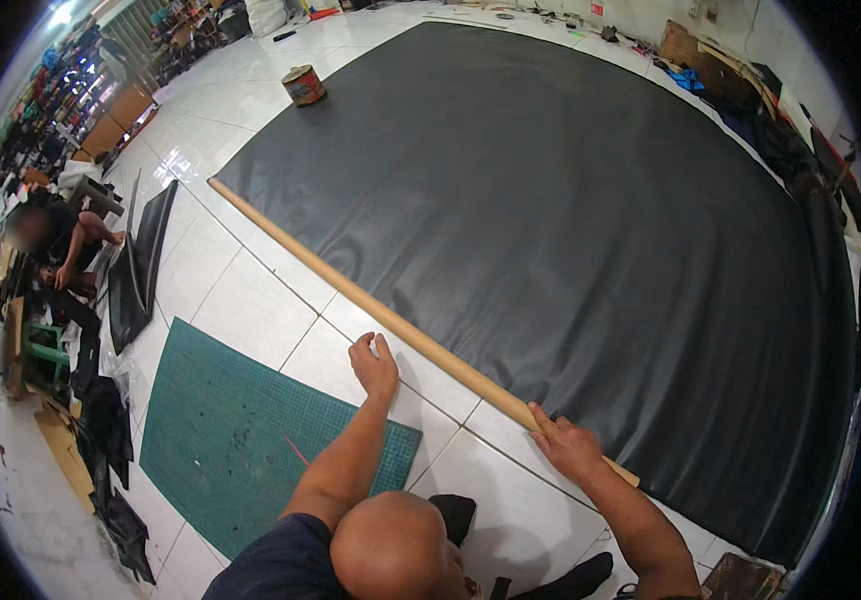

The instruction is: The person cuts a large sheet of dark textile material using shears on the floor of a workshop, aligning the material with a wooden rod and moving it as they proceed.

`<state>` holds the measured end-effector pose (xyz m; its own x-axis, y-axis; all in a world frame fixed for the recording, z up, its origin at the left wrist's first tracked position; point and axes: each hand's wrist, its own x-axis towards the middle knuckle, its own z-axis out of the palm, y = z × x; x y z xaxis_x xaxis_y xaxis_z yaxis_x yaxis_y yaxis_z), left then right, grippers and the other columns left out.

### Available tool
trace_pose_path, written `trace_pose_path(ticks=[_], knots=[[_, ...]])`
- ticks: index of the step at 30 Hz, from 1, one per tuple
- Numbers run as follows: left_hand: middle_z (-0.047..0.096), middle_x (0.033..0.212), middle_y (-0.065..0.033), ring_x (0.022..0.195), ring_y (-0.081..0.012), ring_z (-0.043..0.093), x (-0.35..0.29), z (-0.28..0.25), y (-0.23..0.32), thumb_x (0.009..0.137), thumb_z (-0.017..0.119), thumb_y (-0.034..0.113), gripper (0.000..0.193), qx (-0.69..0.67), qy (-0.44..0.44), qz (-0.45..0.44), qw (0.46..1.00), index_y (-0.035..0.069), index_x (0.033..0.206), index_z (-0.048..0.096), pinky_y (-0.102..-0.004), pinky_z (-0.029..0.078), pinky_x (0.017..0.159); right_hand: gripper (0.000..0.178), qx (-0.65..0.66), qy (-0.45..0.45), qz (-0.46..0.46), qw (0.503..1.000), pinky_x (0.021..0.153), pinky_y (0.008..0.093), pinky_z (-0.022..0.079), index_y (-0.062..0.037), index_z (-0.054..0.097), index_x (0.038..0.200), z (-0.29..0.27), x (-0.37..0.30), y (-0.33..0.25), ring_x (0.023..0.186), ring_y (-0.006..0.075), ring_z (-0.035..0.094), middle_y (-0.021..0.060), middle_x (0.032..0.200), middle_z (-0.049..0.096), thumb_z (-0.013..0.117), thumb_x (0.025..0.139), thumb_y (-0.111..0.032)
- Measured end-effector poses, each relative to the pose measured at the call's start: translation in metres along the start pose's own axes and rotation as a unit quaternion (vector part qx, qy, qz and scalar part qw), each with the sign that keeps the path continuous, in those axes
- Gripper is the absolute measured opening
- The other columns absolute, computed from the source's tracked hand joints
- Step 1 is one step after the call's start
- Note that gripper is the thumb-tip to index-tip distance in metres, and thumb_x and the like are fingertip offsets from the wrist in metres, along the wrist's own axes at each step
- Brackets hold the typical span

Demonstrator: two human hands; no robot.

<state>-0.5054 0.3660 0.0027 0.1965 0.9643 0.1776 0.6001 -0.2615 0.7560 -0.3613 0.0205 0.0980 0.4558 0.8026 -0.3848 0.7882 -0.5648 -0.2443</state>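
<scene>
- Lying fully spread on the tiled floor (251,310), the black sheet (571,240) has a long cardboard tube (391,322) along its near edge.
- Left hand (375,366) rests open beside the tube; right hand (568,445) presses flat on it.
- No turn of sheet wraps the tube yet; rolling looks wholly undone.

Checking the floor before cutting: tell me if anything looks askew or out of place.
Nothing stands out. The black sheet lies flat, the long tube sits along its edge under both hands, left and right. The tin rests at the sheet's far corner.
</scene>
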Motion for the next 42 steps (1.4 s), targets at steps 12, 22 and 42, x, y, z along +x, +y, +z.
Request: trace_pose_path(ticks=[12, 22, 42], knots=[[0.024, 0.154, -0.0277, 0.145, -0.0427, 0.019, 0.053, 0.06, 0.055, 0.094, 0.052, 0.05, 0.076, 0.25, -0.139, 0.264, 0.921, 0.0, 0.148, 0.032, -0.0537, 0.013, 0.117, 0.048, -0.008, 0.196, 0.095, 0.976, 0.073, 0.043, 0.054, -0.0297, 0.05, 0.14, -0.001, 0.004, 0.088, 0.093, 0.0273, 0.059, 0.01, 0.097, 0.055, 0.057, 0.094, -0.04], [0.02, 0.156, -0.0279, 0.145, -0.0426, 0.016, 0.043, 0.075, 0.053, 0.094, 0.045, 0.057, 0.083, 0.316, -0.199, 0.245, 0.895, 0.0, 0.151, 0.025, -0.0526, 0.01, 0.118, 0.052, 0.088, 0.246, 0.346, 0.901, 0.08, 0.0522, 0.051, -0.0243, 0.039, 0.147, -0.005, -0.011, 0.192, 0.089, 0.0423, 0.063, 0.0245, 0.098, 0.062, 0.051, 0.098, -0.038], [0.024, 0.153, -0.0298, 0.144, -0.0443, 0.02, 0.045, 0.073, 0.054, 0.09, 0.054, 0.054, 0.083, 0.252, -0.164, 0.253, 0.919, -0.003, 0.147, 0.032, -0.0532, 0.012, 0.117, 0.054, 0.176, 0.291, 0.437, 0.833, 0.088, 0.0536, 0.048, -0.0121, 0.03, 0.15, -0.029, -0.006, 0.227, 0.1, 0.0492, 0.06, 0.0302, 0.111, 0.063, 0.044, 0.101, -0.03]])
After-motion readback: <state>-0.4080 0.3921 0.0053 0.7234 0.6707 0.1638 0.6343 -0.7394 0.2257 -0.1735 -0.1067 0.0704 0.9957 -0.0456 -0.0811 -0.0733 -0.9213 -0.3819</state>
